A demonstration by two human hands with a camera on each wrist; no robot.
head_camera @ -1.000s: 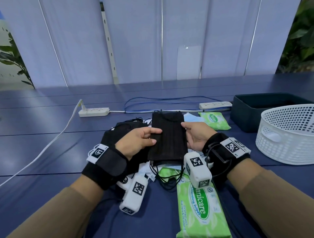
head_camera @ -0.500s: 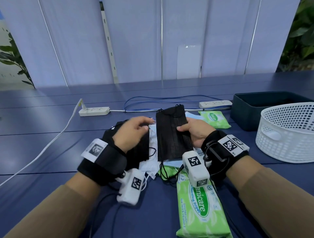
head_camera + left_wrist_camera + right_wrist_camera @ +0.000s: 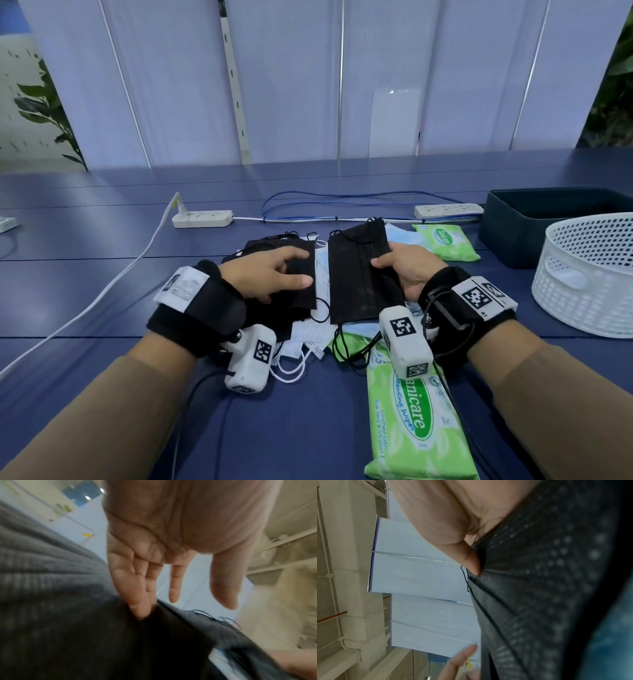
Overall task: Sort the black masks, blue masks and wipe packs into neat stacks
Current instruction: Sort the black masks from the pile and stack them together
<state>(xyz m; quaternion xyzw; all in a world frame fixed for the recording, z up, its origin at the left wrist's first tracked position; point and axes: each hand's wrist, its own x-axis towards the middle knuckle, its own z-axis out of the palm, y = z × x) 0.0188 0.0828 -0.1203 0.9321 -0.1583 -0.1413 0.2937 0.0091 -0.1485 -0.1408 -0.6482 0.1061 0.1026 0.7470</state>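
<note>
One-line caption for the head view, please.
Right hand grips a black mask while left hand rests on the black mask stack.

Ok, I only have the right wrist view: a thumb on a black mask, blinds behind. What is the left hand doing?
Observer: The left hand rests with relaxed fingers on the black mask pile, gripping nothing.
Operator: Is my mask over that pile?
Observer: No. The held black mask is beside the pile, to its right, with pale masks showing in the gap.
Operator: And the wipe packs?
Observer: The large wipe pack lies nearest the person, below the right wrist. The small wipe pack lies beyond the right hand.
</note>
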